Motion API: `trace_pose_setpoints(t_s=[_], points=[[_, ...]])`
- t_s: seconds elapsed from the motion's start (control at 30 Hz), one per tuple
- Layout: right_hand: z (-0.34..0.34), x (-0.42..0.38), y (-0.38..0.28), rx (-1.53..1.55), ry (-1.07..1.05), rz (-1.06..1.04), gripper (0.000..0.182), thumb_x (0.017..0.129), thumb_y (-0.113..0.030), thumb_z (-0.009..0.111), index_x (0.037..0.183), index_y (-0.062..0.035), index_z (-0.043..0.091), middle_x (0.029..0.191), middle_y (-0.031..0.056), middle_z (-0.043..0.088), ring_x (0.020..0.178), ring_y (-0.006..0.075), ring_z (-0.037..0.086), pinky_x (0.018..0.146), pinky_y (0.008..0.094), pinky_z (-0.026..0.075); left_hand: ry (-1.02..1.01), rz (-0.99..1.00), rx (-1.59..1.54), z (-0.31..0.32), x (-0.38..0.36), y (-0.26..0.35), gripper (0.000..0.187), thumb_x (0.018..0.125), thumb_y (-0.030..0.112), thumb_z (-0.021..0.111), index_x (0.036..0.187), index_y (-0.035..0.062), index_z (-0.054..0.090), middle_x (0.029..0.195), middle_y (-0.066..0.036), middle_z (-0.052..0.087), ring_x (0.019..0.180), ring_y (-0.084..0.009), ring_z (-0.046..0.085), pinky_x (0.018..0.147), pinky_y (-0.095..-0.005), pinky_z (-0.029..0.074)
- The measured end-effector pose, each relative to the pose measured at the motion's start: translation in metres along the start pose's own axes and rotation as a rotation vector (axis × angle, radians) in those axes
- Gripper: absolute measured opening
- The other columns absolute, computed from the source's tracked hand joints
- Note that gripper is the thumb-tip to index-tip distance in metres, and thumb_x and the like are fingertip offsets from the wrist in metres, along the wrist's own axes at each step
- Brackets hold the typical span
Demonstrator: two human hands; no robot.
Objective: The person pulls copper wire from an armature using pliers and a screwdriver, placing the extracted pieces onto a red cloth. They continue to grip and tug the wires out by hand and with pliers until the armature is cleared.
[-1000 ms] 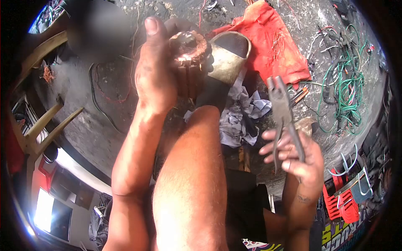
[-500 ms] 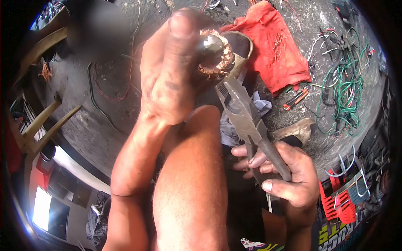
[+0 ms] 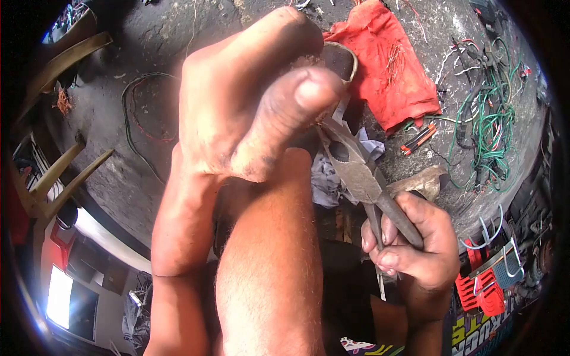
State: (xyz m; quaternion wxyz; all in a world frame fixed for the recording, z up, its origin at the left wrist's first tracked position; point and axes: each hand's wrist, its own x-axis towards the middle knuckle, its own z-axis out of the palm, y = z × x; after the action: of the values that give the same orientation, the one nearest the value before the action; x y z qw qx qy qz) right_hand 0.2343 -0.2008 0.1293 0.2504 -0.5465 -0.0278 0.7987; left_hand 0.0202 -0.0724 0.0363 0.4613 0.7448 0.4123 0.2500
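My left hand is closed around a ragged, copper-coloured ring-shaped piece. Fingers and thumb cover nearly all of it. My right hand grips a pair of combination pliers by its handles, which are close together. The plier jaws point up and left, with their tips at the piece beside my left thumb. Whether the tips bite on it is hidden by the thumb. Below my left hand is a bare knee and leg.
A red cloth with thin copper strands lies on the dark floor. Near it are an orange-and-black tool and a tangle of green wires. Pale chair-like legs stand at left, and a red plastic item at lower right.
My left hand has turned, its thumb coming down over the copper-coloured piece and hiding it. The pliers have shifted slightly right, and their handles and jaws have come closer together.
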Motion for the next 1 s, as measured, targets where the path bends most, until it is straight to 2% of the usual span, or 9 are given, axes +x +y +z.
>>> trace_pose_setpoints(t_s=[0.13,0.2,0.33,0.37,0.43,0.5,0.63,0.8,1.0], points=[[0.002,0.003,0.007,-0.243,0.033,0.121,0.021,0.082,0.0,0.068,0.099,-0.0001,0.057,0.083,0.0048,0.059,0.077,0.0091,0.054,0.07,0.0238,0.044,-0.163,-0.011,0.067,-0.009,0.012,0.004,0.075,0.093,0.066,0.037,0.099,-0.0049,0.062,0.085,-0.008,0.062,0.079,-0.0148,0.059,0.07,-0.0271,0.046],[0.011,0.012,0.028,-0.134,0.023,-0.121,0.026,0.088,0.001,0.06,0.111,-0.0028,0.049,0.079,0.0089,0.053,0.058,0.0068,0.046,0.048,0.0204,0.038,0.157,0.014,-0.063,0.007,0.001,-0.017,0.067,0.096,0.058,0.039,0.099,-0.0045,0.062,0.085,-0.007,0.063,0.078,-0.0137,0.059,0.069,-0.0269,0.046],[0.021,0.017,0.031,-0.154,0.051,-0.025,0.029,0.09,-0.001,0.058,0.118,-0.0009,0.05,0.08,0.0008,0.05,0.069,0.0073,0.046,0.063,0.0249,0.042,0.63,-0.316,-0.037,0.05,0.022,-0.002,0.053,0.094,0.053,0.051,0.08,0.0029,0.062,0.067,-0.007,0.059,0.059,-0.0136,0.056,0.053,-0.0283,0.044],[0.02,0.018,0.039,-0.158,0.063,-0.007,0.03,0.09,0.0,0.057,0.119,-0.0008,0.049,0.08,0.0007,0.05,0.068,0.0075,0.045,0.063,0.025,0.042,0.661,-0.513,-0.471,0.048,0.025,0.001,0.056,0.096,0.053,0.047,0.086,-0.0006,0.062,0.074,-0.007,0.061,0.064,-0.0123,0.055,0.056,-0.0264,0.042],[0.019,0.016,0.048,-0.198,0.064,-0.072,0.032,0.09,0.0,0.057,0.121,-0.0012,0.049,0.077,-0.0002,0.048,0.067,0.0076,0.044,0.062,0.0251,0.041,0.508,-0.289,-0.421,0.036,0.022,-0.031,0.054,0.098,0.049,0.045,0.088,-0.0024,0.061,0.074,-0.008,0.06,0.061,-0.0131,0.054,0.055,-0.0272,0.042],[0.011,0.004,0.055,-0.546,0.031,-0.177,0.031,0.09,0.0,0.057,0.12,-0.0018,0.049,0.077,-0.0007,0.046,0.068,0.0077,0.043,0.062,0.0245,0.041,0.507,-0.513,-0.773,0.031,0.024,-0.076,0.059,0.099,0.051,0.035,0.098,-0.0017,0.063,0.082,-0.014,0.067,0.067,-0.0264,0.065,0.066,-0.0352,0.053],[-0.003,-0.013,0.068,-0.178,0.222,-0.031,0.028,0.09,-0.001,0.058,0.117,-0.0047,0.051,0.077,-0.0035,0.047,0.066,0.0044,0.043,0.059,0.0215,0.039,0.753,-0.686,-0.858,0.004,0.028,-0.092,0.056,0.097,0.049,0.038,0.101,-0.003,0.06,0.086,-0.022,0.066,0.08,-0.0385,0.064,0.078,-0.0518,0.05],[-0.077,0.043,0.074,-0.021,0.45,-0.175,0.019,0.09,-0.007,0.061,0.102,-0.0122,0.047,0.074,-0.0043,0.048,0.052,0.0035,0.043,0.04,0.0193,0.036,0.654,-0.648,-1.119,-0.011,-0.001,-0.114,0.051,0.097,0.045,0.041,0.096,-0.0022,0.06,0.084,-0.017,0.064,0.075,-0.033,0.062,0.074,-0.0439,0.051],[-0.132,0.097,0.067,-0.072,0.462,-0.226,0.02,0.085,0.005,0.05,0.102,-0.0054,0.047,0.098,0.0131,0.063,0.069,0.02,0.064,0.057,0.0325,0.054,0.606,-0.819,-0.959,0.02,-0.003,-0.089,0.059,0.096,0.053,0.039,0.097,-0.0012,0.06,0.08,-0.022,0.065,0.07,-0.0358,0.064,0.066,-0.045,0.053]])
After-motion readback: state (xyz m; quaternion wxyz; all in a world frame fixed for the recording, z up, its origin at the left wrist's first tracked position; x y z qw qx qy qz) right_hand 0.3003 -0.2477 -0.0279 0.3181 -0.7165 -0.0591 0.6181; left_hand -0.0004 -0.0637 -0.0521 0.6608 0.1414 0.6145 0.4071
